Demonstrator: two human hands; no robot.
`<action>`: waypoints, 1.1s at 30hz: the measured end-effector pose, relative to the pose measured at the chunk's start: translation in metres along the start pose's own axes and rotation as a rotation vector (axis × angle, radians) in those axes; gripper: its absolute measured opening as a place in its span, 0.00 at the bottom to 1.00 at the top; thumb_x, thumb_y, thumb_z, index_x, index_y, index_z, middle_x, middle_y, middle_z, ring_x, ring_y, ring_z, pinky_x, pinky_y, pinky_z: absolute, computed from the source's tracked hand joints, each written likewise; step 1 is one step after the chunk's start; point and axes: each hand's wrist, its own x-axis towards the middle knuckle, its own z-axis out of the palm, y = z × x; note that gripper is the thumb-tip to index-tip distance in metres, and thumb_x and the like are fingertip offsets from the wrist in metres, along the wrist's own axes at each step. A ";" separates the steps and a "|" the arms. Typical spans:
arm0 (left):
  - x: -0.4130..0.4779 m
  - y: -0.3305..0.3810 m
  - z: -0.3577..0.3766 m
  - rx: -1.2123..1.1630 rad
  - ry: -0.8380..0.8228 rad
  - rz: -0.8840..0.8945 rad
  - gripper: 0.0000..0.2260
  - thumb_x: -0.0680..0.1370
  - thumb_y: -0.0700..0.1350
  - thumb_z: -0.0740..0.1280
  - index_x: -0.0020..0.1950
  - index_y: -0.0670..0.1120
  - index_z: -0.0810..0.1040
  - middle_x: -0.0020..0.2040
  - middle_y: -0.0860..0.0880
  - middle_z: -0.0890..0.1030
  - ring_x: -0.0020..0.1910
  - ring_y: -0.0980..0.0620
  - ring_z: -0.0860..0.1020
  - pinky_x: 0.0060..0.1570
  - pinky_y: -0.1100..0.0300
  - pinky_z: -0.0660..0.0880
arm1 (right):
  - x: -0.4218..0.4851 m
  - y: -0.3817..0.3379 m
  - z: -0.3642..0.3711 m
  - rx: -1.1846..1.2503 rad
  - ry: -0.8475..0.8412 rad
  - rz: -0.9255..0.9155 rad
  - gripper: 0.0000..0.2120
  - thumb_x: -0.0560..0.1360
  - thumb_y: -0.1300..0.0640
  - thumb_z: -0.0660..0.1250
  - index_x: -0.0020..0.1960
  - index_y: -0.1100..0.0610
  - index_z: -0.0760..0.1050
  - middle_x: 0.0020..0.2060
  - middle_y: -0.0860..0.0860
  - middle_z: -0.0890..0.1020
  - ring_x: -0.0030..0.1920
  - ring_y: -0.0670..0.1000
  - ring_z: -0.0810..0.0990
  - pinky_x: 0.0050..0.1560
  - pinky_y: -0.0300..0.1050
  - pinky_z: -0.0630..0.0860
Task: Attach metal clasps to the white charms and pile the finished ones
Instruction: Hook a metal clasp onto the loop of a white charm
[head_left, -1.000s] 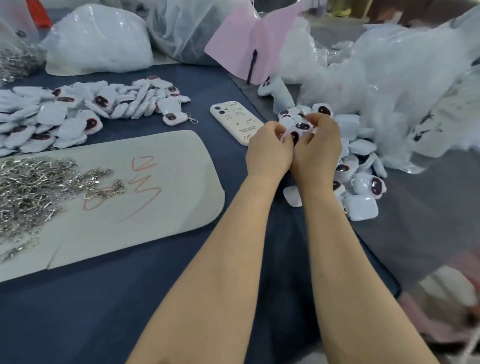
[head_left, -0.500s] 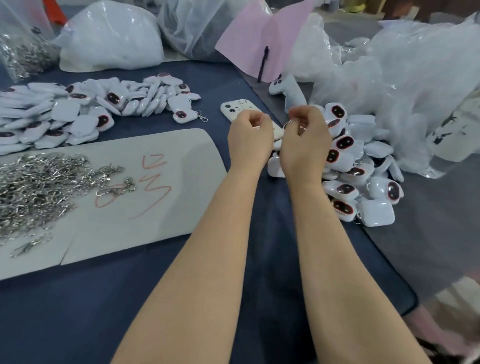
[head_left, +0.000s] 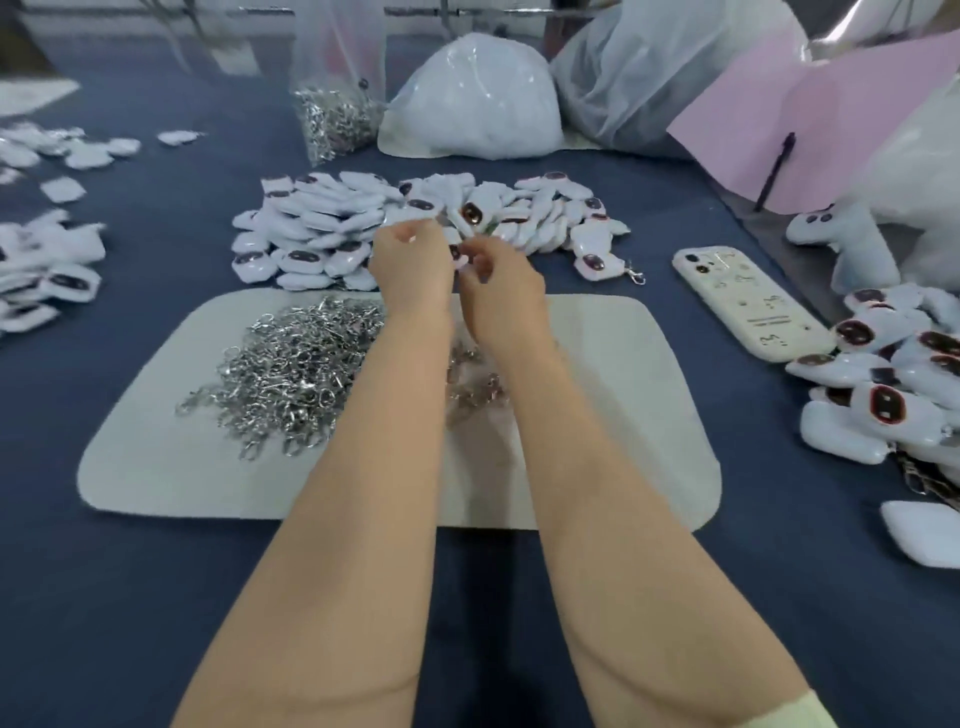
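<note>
Left hand (head_left: 413, 260): fingers curled, pinching the white charm (head_left: 457, 255) from its left side.
Right hand (head_left: 501, 283): fingers curled on the same charm from the right; both hands are close together above the far edge of the mat (head_left: 623, 415).
Charm in hand: between the fingertips and mostly hidden; I cannot tell whether a clasp is on it.
Metal clasps (head_left: 291, 364): loose heap on the mat, at 8 o'clock from the hands.
Far pile (head_left: 322, 218): charms at 12 o'clock, just beyond the hands; one at its right edge carries a clasp.
Right pile (head_left: 883, 395): charms at 4 o'clock.
Phone (head_left: 748, 306): at 3 o'clock, on the blue table (head_left: 104, 597).
</note>
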 end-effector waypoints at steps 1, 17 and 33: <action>0.008 0.000 -0.005 -0.004 0.018 -0.031 0.14 0.77 0.36 0.58 0.59 0.32 0.74 0.56 0.34 0.77 0.58 0.33 0.72 0.41 0.45 0.69 | 0.005 -0.001 0.011 -0.037 -0.026 -0.005 0.17 0.76 0.61 0.60 0.63 0.56 0.74 0.57 0.56 0.78 0.58 0.54 0.74 0.57 0.42 0.67; 0.034 -0.014 -0.004 -0.149 0.004 -0.099 0.05 0.75 0.37 0.59 0.48 0.42 0.73 0.41 0.46 0.74 0.40 0.49 0.73 0.40 0.58 0.71 | 0.032 0.004 0.046 -0.156 -0.056 0.073 0.15 0.74 0.61 0.59 0.60 0.55 0.74 0.58 0.58 0.67 0.56 0.59 0.69 0.56 0.46 0.67; -0.030 -0.029 -0.006 -0.069 -0.294 -0.042 0.05 0.78 0.39 0.62 0.50 0.42 0.77 0.46 0.40 0.79 0.39 0.47 0.77 0.39 0.56 0.76 | -0.034 0.001 -0.040 0.102 -0.030 -0.125 0.20 0.73 0.68 0.60 0.63 0.56 0.72 0.53 0.48 0.78 0.46 0.45 0.77 0.53 0.38 0.74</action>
